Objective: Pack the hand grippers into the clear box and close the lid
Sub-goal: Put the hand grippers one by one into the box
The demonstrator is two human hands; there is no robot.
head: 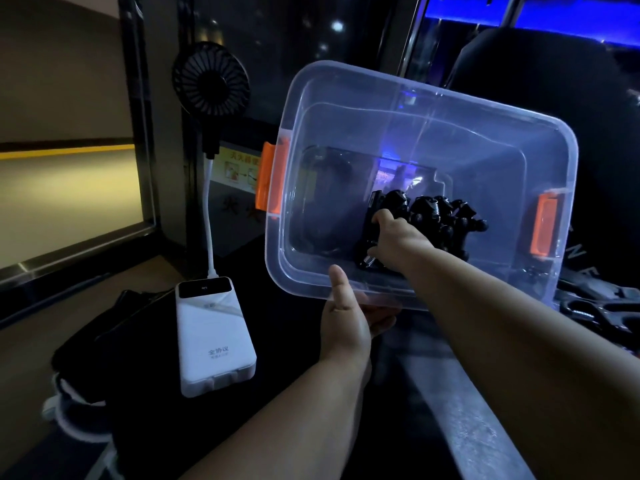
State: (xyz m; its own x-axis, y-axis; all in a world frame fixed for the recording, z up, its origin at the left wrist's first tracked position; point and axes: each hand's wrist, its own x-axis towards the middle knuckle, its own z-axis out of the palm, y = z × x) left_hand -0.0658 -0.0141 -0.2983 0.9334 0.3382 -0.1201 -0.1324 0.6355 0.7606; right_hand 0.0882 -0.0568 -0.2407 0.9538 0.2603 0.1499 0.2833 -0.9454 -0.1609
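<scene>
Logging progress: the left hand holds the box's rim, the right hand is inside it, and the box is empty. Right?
Not empty: the head view shows black grippers in the box, at the right hand. The left hand does hold the rim.

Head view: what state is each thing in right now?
clear box: lidless, tilted toward the camera
hand grippers: piled inside the box
left hand: grips the box's near rim
right hand: inside, curled on one
power bank: display lit, cable attached
fan: running or not, cannot tell

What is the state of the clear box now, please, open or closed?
Open. Nothing covers the clear box, and the right hand reaches in through its top, gripping hand grippers inside.
</scene>
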